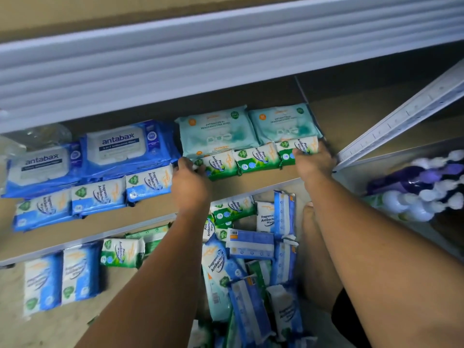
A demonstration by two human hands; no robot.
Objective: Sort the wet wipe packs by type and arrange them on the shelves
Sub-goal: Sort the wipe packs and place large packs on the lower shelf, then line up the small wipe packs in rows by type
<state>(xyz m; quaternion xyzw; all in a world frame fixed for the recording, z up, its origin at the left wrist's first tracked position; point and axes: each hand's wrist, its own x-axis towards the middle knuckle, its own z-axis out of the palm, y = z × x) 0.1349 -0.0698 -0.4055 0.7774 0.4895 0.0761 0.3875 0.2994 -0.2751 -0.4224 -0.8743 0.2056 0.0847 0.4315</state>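
Pine wipe packs (256, 159), three green ones in the head view, lie in a row at the front of the middle shelf (263, 178), just in front of two teal fragrance-free packs (218, 129). The left grip (190, 184) has its fingers curled on the left-end pack (221, 167). The right grip (313, 163) is clamped over the right-end pack (297, 148), thumb on its face. Between them the hands seem to be squeezing the row straight.

These packs look soft and slick, so an uneven squeeze could buckle the middle one up out of line. It could also tip over the shelf's front lip into the heap below. Too much push toward the back would likely shove the teal packs askew. The left wrist sits close to the blue fragrance-free packs (148, 182), so a sideways drift could knock the nearest one crooked.

At the back left, the middle shelf also carries two stacks of Antabax packs (118, 146). The lower shelf (62, 327) holds two blue packs and a green one side by side, so sorting there looks unfinished. Under the arms lies an unsorted heap (251, 259) of blue and green packs. Whether a box contains it cannot be told. To the right, a grey-walled bay (351, 179) holds purple and white bottles (424, 192).
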